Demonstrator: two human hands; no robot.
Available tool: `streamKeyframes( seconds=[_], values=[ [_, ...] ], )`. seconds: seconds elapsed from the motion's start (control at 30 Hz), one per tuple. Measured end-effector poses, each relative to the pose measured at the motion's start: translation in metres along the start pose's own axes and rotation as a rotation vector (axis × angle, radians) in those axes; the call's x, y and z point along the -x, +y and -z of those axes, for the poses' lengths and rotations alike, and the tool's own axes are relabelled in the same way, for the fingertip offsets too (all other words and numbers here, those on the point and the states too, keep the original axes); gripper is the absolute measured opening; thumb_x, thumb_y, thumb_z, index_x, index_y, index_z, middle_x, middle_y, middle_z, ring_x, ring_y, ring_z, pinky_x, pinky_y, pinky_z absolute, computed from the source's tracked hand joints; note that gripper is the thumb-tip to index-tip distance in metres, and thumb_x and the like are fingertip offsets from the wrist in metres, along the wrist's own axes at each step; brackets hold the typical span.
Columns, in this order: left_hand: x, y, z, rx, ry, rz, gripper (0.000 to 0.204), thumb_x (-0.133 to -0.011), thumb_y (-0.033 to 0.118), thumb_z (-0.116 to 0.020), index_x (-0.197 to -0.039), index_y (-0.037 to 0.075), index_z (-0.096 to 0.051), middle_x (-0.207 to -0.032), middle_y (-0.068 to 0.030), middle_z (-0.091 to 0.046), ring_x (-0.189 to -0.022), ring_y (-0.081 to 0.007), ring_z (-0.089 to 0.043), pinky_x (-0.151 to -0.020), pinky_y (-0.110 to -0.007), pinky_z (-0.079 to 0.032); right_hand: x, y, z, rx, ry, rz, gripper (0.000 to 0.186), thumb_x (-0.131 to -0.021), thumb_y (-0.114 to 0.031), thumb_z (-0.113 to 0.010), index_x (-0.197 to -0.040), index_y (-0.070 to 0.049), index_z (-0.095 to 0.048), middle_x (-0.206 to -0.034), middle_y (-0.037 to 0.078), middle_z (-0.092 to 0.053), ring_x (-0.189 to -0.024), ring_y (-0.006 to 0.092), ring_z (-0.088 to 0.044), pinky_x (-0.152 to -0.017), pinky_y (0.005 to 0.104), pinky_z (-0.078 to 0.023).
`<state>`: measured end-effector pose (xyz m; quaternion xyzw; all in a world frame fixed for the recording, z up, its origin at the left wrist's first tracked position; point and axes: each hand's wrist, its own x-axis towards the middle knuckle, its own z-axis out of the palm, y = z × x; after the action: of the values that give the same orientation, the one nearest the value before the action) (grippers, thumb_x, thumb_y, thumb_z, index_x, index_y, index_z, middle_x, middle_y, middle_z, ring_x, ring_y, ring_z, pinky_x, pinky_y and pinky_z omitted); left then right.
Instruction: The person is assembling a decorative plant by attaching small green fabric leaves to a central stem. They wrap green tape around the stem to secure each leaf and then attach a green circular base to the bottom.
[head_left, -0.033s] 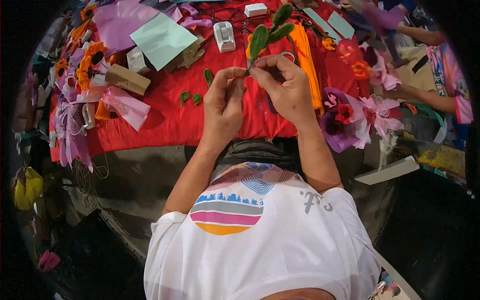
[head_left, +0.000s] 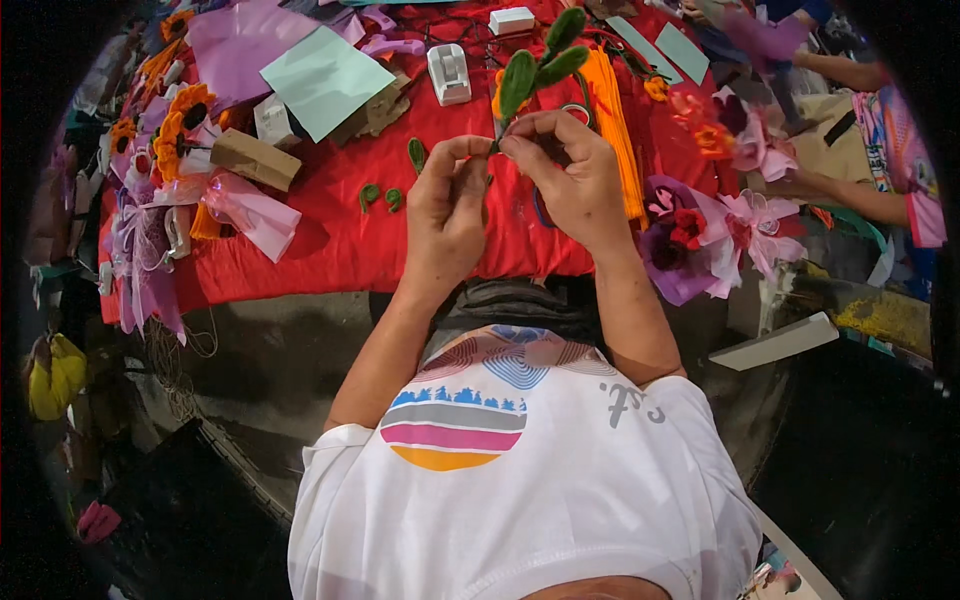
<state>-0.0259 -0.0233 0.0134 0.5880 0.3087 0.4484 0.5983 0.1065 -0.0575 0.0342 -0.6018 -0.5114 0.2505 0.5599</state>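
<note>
On the table (head_left: 340,250), a tape dispenser (head_left: 449,74) sits beyond your left hand (head_left: 447,205), right of a sheet (head_left: 327,84). A bouquet (head_left: 686,232) lies right of your right hand (head_left: 575,180).

Mostly fuzzy and matt, some shine

Green leaf sprig (head_left: 516,85): fuzzy, matt, chenille-looking. Orange strip bundle (head_left: 606,110): same fuzzy look. Red counter cover (head_left: 340,245): wrinkled, slight sheen, cloth or plastic unclear. White tape dispenser (head_left: 449,88): smooth plastic, a bit glossy. Pale green sheet (head_left: 328,82): smooth matt paper or card. Brown box (head_left: 254,159): matt cardboard. Pink wrap (head_left: 258,218): sheer, shiny, creased. White shirt (head_left: 590,490): soft matt cloth, printed.
</note>
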Motion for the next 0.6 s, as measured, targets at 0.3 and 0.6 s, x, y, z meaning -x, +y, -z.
streamKeyframes(
  seconds=[0.3,0.6],
  values=[
    [-0.002,-0.001,0.004,0.061,-0.019,-0.017,0.011,-0.085,0.007,-0.055,-0.095,0.002,-0.055,-0.057,0.0074,-0.043,-0.049,0.0008,-0.034,-0.043,-0.015,-0.025,-0.002,0.004,0.002,0.015,0.010,0.113,0.011,-0.075,-0.009,-0.064,-0.082,-0.001,-0.060,-0.075,0.007,-0.059,-0.069,0.0143,-0.057,-0.062,0.0258,-0.045],
    [-0.002,-0.001,0.001,0.034,0.080,0.015,0.015,-0.086,0.011,-0.054,-0.096,-0.001,-0.054,-0.065,0.0006,-0.051,-0.046,-0.0043,-0.044,-0.042,-0.019,-0.041,-0.008,0.002,0.009,0.214,-0.110,0.280,0.010,-0.073,-0.009,-0.065,-0.080,-0.003,-0.061,-0.075,0.009,-0.058,-0.070,0.0212,-0.056,-0.062,0.0300,-0.044]
  ],
)
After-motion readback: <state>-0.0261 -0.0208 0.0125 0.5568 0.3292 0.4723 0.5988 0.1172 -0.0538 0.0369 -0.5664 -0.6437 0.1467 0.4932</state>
